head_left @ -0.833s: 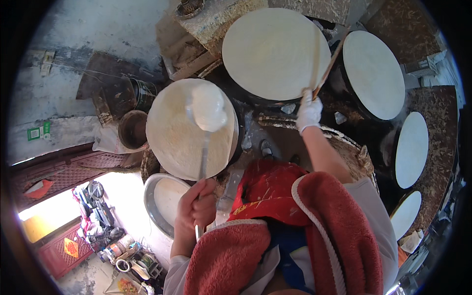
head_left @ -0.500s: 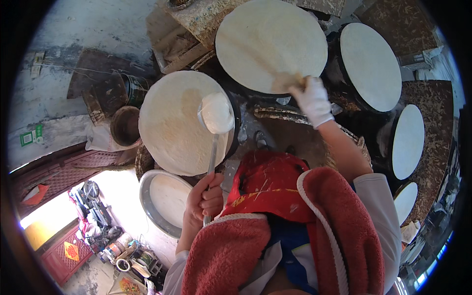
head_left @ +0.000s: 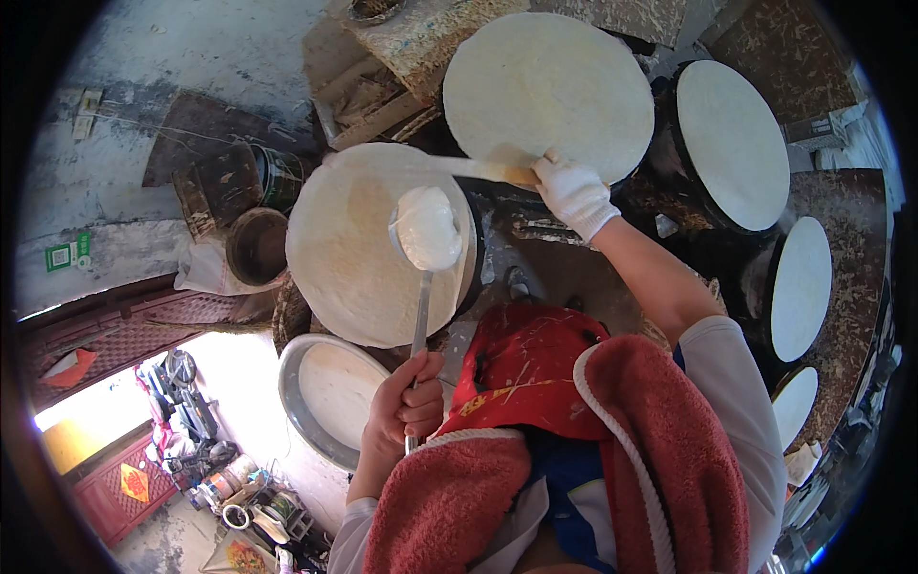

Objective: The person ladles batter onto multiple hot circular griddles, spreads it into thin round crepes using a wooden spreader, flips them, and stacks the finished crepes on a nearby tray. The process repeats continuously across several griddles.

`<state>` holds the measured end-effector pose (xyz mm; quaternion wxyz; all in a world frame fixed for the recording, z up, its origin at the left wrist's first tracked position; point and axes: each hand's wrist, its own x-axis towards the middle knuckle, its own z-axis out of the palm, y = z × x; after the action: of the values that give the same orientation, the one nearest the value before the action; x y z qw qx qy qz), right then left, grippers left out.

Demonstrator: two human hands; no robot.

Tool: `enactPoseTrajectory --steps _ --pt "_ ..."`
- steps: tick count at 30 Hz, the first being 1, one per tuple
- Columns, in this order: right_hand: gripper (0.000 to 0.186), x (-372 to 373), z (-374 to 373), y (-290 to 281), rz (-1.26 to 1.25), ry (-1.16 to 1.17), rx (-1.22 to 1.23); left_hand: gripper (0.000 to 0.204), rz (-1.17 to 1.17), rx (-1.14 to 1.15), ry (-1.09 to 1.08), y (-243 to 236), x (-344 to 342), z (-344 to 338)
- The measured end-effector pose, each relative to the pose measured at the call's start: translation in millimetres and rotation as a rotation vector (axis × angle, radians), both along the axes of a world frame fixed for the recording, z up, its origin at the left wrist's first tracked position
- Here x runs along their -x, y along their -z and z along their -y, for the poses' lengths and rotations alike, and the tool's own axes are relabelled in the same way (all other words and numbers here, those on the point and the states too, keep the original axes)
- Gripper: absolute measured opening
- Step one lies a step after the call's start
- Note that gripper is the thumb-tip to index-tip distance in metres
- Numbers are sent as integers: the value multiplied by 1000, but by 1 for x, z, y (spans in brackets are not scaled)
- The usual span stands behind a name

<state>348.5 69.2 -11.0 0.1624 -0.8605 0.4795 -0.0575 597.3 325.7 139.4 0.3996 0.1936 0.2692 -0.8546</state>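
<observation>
My bare left hand (head_left: 413,400) is closed around the metal handle of a ladle (head_left: 423,311). The ladle's bowl, heaped with thick white batter (head_left: 427,230), is over the near-left round griddle (head_left: 330,277), which a pale, thin layer covers. In a white glove, my right hand (head_left: 576,196) grips the tan end of a long flat spatula (head_left: 488,171). Its pale blade points left over the same griddle's far edge and is smeared by motion toward the tip. Right behind the gloved hand lies the far round griddle (head_left: 550,81), also coated pale.
More pale-covered round griddles (head_left: 734,143) curve along the right. A grey basin of white batter (head_left: 296,407) stands left of my left hand. Brown buckets (head_left: 256,247) and boards are by the left wall. A red apron (head_left: 531,359) and red towel (head_left: 669,430) hang on me.
My right hand has moved slightly left, swinging the spatula from the far griddle's near edge to reach over the near-left griddle. The loaded ladle stays over that griddle.
</observation>
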Motion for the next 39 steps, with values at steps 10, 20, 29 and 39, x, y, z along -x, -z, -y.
enactPoseTrajectory --steps 10,20,29,39 --pt "26 -2 -14 -1 11 23 54 32 -20 -12 -28 0 -7 3" --pt "29 51 54 -89 343 443 129 31 -21 33 14 -4 -14 16" --pt "29 240 13 -131 1675 1137 323 27 862 847 467 -64 9 35" --pt "24 430 -311 -144 1788 1715 512 33 -67 47 796 -34 173 16"
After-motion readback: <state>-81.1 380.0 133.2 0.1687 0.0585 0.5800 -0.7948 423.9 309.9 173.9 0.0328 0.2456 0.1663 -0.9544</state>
